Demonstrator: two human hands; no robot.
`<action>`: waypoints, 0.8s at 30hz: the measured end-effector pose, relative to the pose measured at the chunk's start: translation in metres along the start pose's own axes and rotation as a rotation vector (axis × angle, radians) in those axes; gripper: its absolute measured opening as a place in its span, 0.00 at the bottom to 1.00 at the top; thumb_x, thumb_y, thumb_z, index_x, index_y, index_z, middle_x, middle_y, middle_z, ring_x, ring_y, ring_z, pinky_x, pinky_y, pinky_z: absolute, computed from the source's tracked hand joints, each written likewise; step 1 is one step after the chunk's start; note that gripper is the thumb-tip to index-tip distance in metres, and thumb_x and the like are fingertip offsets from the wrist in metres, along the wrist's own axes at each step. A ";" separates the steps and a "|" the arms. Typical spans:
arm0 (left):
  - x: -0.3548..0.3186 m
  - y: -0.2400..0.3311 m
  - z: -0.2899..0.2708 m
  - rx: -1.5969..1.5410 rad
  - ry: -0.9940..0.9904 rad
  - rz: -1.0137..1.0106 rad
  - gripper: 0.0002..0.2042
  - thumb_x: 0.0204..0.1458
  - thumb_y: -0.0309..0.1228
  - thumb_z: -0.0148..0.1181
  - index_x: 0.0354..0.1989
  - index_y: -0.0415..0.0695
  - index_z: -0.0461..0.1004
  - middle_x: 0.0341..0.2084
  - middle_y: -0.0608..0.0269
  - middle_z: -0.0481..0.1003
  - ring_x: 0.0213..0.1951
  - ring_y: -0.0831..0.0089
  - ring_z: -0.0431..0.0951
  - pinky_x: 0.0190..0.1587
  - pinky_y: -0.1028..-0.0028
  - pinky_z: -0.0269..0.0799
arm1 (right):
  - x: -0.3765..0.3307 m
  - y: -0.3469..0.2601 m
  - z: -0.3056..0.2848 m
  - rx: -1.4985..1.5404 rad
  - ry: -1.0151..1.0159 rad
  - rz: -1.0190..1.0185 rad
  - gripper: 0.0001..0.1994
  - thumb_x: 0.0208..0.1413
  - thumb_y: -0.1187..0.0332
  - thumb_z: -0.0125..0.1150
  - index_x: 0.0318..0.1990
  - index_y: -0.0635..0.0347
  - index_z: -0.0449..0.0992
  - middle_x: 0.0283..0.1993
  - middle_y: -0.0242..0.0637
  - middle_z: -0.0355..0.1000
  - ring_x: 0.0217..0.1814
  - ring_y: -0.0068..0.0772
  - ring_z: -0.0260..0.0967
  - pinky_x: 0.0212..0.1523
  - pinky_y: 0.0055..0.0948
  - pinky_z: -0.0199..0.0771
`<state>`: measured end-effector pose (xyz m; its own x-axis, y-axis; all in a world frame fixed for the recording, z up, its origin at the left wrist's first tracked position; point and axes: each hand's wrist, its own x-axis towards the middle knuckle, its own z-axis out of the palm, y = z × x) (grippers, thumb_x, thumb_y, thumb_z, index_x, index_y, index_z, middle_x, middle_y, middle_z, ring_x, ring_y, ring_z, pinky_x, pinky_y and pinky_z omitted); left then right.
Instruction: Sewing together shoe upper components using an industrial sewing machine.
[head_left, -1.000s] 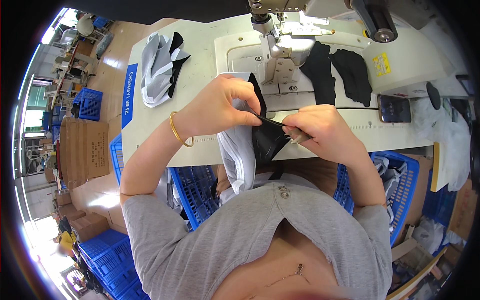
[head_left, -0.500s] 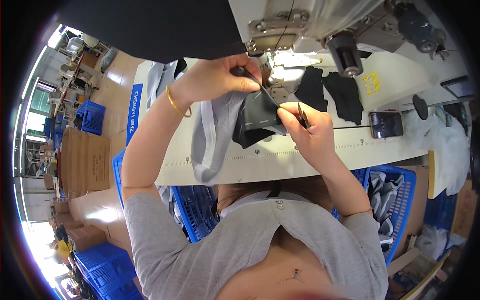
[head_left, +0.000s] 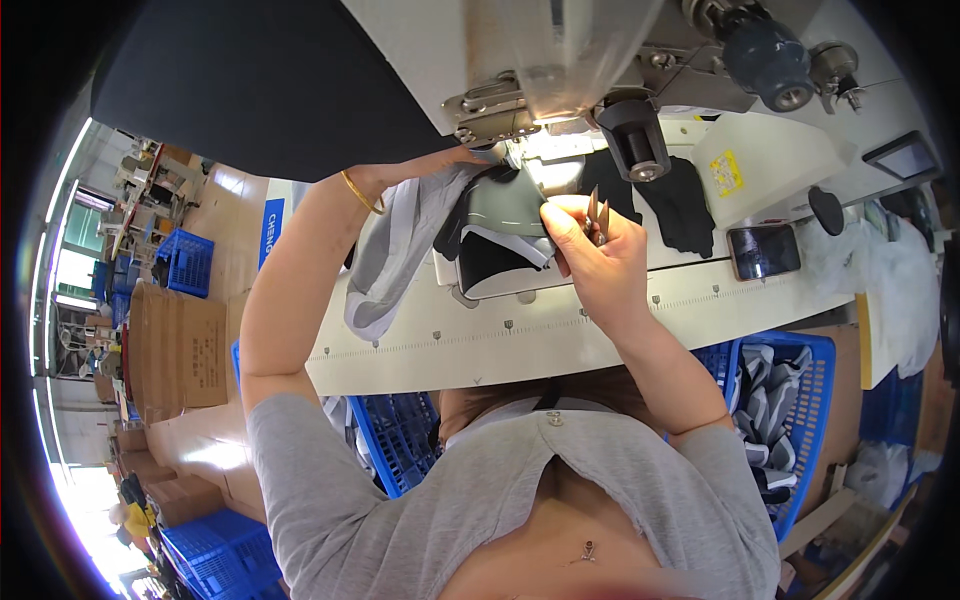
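Note:
My right hand (head_left: 605, 265) pinches the right edge of a dark grey-green fabric piece (head_left: 505, 207) with a light stitched line. Thread snips (head_left: 601, 222) are tucked in the same hand, their dark blades pointing up. At the fabric's far left edge, beside the sewing machine's needle area, is my left hand (head_left: 432, 166); the machine's head and a black panel hide most of its fingers. A light grey fabric part (head_left: 385, 262) hangs from the piece toward the table's front. The sewing machine (head_left: 500, 115) stands over the work, its lamp lit.
Black gloves (head_left: 676, 208) lie right of the needle area, near a phone (head_left: 763, 252) and clear plastic (head_left: 893, 300). Blue baskets (head_left: 822, 400) of grey and black pieces stand below the table (head_left: 440, 362). The large black panel (head_left: 250, 90) covers the upper left.
Both hands were holding the fabric's edge in front of the machine. My left hand has moved up and away behind the machine's head, and the fabric lies flatter, closer to the needle area.

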<state>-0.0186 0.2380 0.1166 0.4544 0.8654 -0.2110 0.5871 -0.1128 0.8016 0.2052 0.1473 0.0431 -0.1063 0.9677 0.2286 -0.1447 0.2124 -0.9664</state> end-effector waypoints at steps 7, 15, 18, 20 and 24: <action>0.006 -0.008 0.005 0.101 0.045 -0.091 0.21 0.64 0.35 0.49 0.63 0.39 0.62 0.58 0.52 0.68 0.57 0.63 0.70 0.61 0.64 0.68 | -0.002 0.002 0.000 0.034 0.007 0.010 0.09 0.62 0.67 0.59 0.34 0.64 0.77 0.18 0.22 0.64 0.20 0.10 0.56 0.21 0.18 0.56; 0.000 -0.031 -0.013 0.205 0.111 -0.197 0.21 0.63 0.37 0.50 0.62 0.40 0.64 0.57 0.50 0.68 0.56 0.61 0.71 0.60 0.64 0.68 | -0.004 0.003 0.008 0.045 0.003 -0.003 0.08 0.61 0.68 0.60 0.35 0.65 0.77 0.18 0.22 0.64 0.20 0.10 0.57 0.21 0.17 0.57; -0.136 -0.062 0.027 0.240 0.082 -0.202 0.21 0.63 0.37 0.50 0.61 0.40 0.64 0.57 0.49 0.69 0.56 0.60 0.72 0.59 0.64 0.68 | -0.002 0.005 -0.004 0.035 0.055 0.009 0.08 0.61 0.68 0.60 0.35 0.64 0.77 0.18 0.23 0.65 0.20 0.10 0.58 0.21 0.17 0.57; -0.141 -0.066 0.022 0.256 0.106 -0.233 0.21 0.63 0.38 0.51 0.61 0.40 0.64 0.57 0.49 0.69 0.56 0.59 0.72 0.59 0.64 0.68 | -0.004 0.002 0.007 0.024 0.044 -0.005 0.08 0.61 0.69 0.59 0.34 0.64 0.77 0.18 0.23 0.65 0.20 0.10 0.58 0.20 0.18 0.57; -0.027 -0.076 -0.048 0.293 0.169 -0.320 0.22 0.63 0.38 0.51 0.61 0.40 0.65 0.56 0.48 0.69 0.55 0.58 0.72 0.59 0.64 0.68 | -0.012 -0.003 0.036 0.085 -0.022 -0.004 0.08 0.62 0.69 0.58 0.34 0.65 0.77 0.18 0.25 0.66 0.19 0.11 0.61 0.20 0.18 0.59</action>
<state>-0.1075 0.2465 0.0878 0.1178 0.9439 -0.3084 0.8557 0.0611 0.5138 0.1710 0.1303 0.0477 -0.1266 0.9634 0.2363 -0.2282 0.2035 -0.9521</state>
